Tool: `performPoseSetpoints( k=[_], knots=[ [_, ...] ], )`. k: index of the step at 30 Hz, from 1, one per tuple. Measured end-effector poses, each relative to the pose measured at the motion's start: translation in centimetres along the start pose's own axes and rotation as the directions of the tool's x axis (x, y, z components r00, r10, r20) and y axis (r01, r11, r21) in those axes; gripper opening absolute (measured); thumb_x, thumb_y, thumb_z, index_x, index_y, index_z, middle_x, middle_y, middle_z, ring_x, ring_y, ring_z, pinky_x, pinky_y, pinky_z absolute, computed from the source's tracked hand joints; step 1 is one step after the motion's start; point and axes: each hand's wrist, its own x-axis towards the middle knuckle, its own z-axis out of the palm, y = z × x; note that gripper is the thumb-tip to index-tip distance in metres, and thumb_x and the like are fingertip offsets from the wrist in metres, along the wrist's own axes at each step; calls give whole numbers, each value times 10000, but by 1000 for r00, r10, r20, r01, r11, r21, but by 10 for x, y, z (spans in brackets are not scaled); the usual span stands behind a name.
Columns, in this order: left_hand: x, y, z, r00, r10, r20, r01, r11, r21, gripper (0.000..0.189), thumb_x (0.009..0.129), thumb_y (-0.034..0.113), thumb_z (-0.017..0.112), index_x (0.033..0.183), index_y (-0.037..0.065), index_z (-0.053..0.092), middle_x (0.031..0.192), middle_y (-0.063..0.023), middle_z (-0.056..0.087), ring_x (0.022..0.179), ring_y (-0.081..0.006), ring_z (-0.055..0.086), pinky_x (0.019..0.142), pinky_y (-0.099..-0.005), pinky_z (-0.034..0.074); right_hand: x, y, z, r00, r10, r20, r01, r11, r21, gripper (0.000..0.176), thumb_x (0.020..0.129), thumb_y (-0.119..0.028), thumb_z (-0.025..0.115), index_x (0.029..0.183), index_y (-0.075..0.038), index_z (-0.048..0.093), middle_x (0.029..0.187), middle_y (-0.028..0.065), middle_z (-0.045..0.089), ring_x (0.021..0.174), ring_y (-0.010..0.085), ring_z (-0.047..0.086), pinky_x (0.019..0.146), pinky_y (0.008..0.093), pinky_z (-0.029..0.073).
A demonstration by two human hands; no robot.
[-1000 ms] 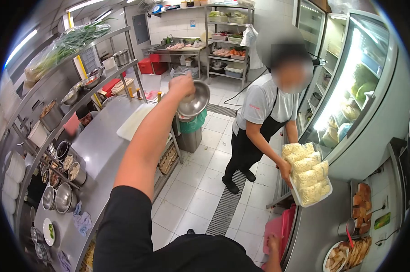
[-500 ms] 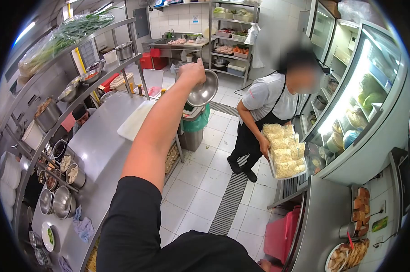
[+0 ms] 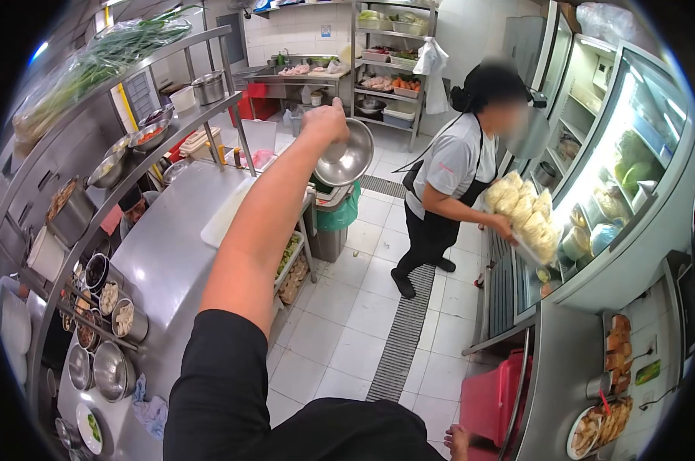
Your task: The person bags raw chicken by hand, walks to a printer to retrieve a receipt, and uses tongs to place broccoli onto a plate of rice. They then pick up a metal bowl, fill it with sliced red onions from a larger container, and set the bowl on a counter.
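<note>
The bottom edge cuts off the right hand (image 3: 456, 444), its grip unreadable; the left hand (image 3: 326, 123) hides part of the bowl (image 3: 347, 160).

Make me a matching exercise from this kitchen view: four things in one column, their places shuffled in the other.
Things:
1. bowl
2. noodles
3. cutting board
4. bin

Places:
A. on the steel counter
B. on the floor at the counter's end
C. in the left hand
D. carried by the co-worker at the fridge

Pairs: 1-C; 2-D; 3-A; 4-B
</note>
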Motion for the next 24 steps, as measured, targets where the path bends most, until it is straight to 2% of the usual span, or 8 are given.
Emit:
performPoseSetpoints(
  k=[6,12,14,16,20,21,23,24],
  knots=[
    [38,-6,38,999,42,30,-41,999,-31,613,797,173,596,1378,44,447,1250,-183,610,1158,-334,592,941,-423,486,-31,31,28,994,108,-19,-106,991,85,236,881,-209,590,1068,-68,570,798,85,616,586,199,585,468,322,480],
    [96,16,116,993,51,104,-40,994,-105,349,790,171,574,1089,28,682,1132,-188,668,1057,-326,648,883,-412,518,-11,17,51,977,203,-60,-198,977,77,241,876,-211,592,1061,-59,572,799,86,621,600,201,589,474,332,481],
    [113,28,149,936,-38,351,113,974,-197,351,786,167,552,1079,28,686,1082,-185,684,977,-329,675,831,-410,537,9,-2,54,973,220,-62,-216,974,74,244,872,-216,592,1057,-58,576,807,90,627,593,200,587,474,334,482],
    [122,34,188,929,11,370,95,959,-268,344,790,175,537,1062,17,678,996,-181,702,854,-331,699,774,-414,551,44,-27,60,970,244,-25,-240,965,103,255,859,-222,593,1053,-57,589,826,98,643,580,200,584,475,340,480],
    [135,6,321,983,165,75,-133,936,-325,375,769,153,525,1099,6,626,819,-210,689,646,-307,691,618,-412,561,123,-119,82,981,192,13,-192,981,-12,270,848,-224,592,1071,-72,590,840,106,641,626,217,588,556,376,501],
    [124,7,333,914,17,405,200,850,-487,413,756,131,508,1145,20,592,762,-216,672,596,-291,678,543,-407,549,148,-147,88,986,167,10,-166,985,-34,261,849,-226,591,1059,-72,595,838,103,641,618,215,586,544,381,499],
    [99,-8,394,865,25,501,370,641,-673,423,757,116,505,1162,13,570,726,-152,658,560,-264,655,454,-402,534,197,-217,106,997,39,64,-35,997,-68,259,860,-257,595,1042,-74,611,836,87,641,596,186,584,500,340,495],
    [77,-8,414,758,-60,649,619,380,-687,375,774,119,511,1131,36,591,790,-125,662,614,-254,664,463,-391,544,222,-253,115,993,-27,117,41,992,-119,277,870,-274,594,1053,-66,608,833,75,638,600,161,583,486,299,485]
  ],
)
